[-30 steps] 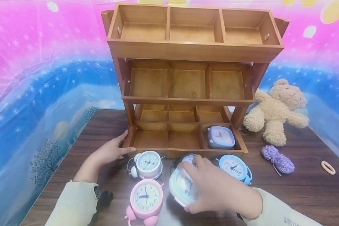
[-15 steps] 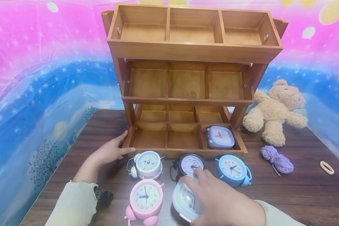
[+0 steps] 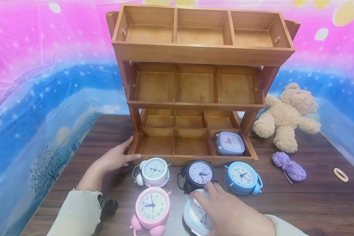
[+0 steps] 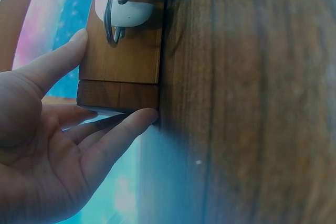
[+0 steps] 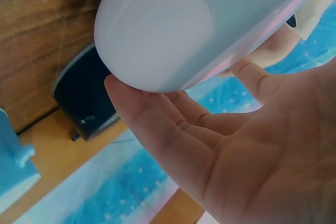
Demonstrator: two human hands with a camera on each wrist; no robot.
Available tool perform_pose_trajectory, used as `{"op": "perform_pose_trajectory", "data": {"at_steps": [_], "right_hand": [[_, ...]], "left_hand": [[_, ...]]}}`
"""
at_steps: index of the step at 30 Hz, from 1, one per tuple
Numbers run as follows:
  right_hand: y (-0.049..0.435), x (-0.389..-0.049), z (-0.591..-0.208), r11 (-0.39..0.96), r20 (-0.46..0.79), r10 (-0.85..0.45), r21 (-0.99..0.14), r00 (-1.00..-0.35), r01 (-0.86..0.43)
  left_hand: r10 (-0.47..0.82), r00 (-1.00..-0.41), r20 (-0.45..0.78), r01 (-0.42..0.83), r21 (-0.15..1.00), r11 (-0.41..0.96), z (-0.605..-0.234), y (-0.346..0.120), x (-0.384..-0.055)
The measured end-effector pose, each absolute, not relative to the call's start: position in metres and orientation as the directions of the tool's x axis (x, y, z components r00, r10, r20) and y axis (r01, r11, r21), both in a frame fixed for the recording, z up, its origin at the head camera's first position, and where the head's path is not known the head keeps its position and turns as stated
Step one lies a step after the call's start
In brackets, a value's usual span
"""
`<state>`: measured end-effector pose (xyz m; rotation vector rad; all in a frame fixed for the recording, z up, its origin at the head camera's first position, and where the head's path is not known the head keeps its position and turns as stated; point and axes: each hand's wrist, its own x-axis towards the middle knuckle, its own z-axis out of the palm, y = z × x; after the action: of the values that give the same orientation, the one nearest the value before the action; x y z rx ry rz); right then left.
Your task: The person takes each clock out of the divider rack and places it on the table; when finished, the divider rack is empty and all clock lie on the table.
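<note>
My right hand (image 3: pixel 228 208) holds a round white and pale-blue alarm clock (image 3: pixel 194 213) near the table's front, its fingers over the far rim. In the right wrist view, the clock's smooth white shell (image 5: pixel 157 30) lies against the fingertips. My left hand (image 3: pixel 115 157) rests at the lower left corner of a wooden shelf (image 3: pixel 191 160), thumb on the front board and straight fingers along the side. A white twin-bell clock (image 3: pixel 154 170) stands beside that thumb. Black (image 3: pixel 200 173), blue (image 3: pixel 242 177) and pink (image 3: pixel 152 206) alarm clocks also stand on the table.
The shelf has three tiers of compartments; a lavender clock (image 3: pixel 230 143) sits in the bottom right one. At the right are a teddy bear (image 3: pixel 289 114), purple yarn (image 3: pixel 289 166) and a cream oval ring (image 3: pixel 340 175). A patterned cloth (image 3: pixel 62 98) hangs behind.
My right hand has moved the white and pale-blue clock nearer me and slightly right, uncovering the black clock. My left hand has stayed at the shelf corner.
</note>
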<state>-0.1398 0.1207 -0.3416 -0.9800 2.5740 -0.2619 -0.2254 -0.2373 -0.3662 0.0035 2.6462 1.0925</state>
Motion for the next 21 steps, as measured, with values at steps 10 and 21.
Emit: {"op": "perform_pose_trajectory", "data": {"at_steps": [10, 21], "right_hand": [[0.1224, -0.1419, -0.3475, 0.728, -0.274, -0.684, -0.305, -0.676, -0.614], [0.1232, -0.1402, -0.3520, 0.732, -0.278, -0.679, -0.332, -0.680, -0.595]], "left_hand": [[0.098, -0.961, -0.259, -0.111, 0.685, 0.720, -0.3663, -0.2371, -0.2254], [0.095, -0.960, -0.264, -0.118, 0.688, 0.716, -0.3661, -0.2376, -0.2252]]}}
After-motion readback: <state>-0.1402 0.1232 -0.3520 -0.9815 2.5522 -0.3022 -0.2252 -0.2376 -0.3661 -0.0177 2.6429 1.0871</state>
